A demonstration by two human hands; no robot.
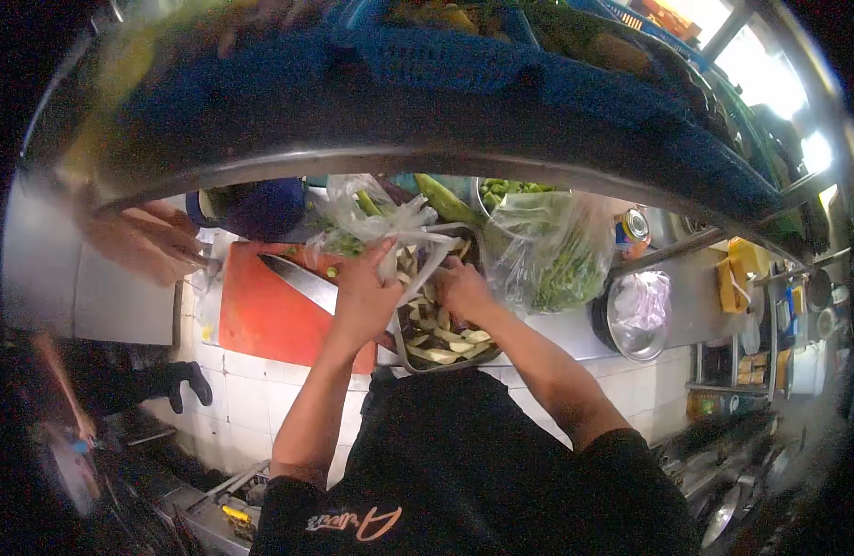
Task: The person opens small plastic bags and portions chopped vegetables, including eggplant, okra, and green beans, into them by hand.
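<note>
My left hand [366, 295] is closed on the edge of a clear plastic bag [371, 221], beside a metal tray [401, 347] of cut pale vegetable pieces [450, 345]. Over the tray's right side, my right hand [466, 292] has its fingers curled among the pieces; what they hold, if anything, is hidden. Left of my left hand, a knife [302, 285] lies on a red cutting board [265, 315]. Small green pieces sit near the board's top edge. Right of the tray is a clear bag of leafy greens [566, 264].
A metal shelf [427, 153] with blue baskets [445, 57] crosses above the counter. Behind the tray are a long green vegetable [445, 199] and a bowl of green pieces [515, 190]. To the right stands a metal bowl [638, 315]. Part of another person [65, 380] shows at the left.
</note>
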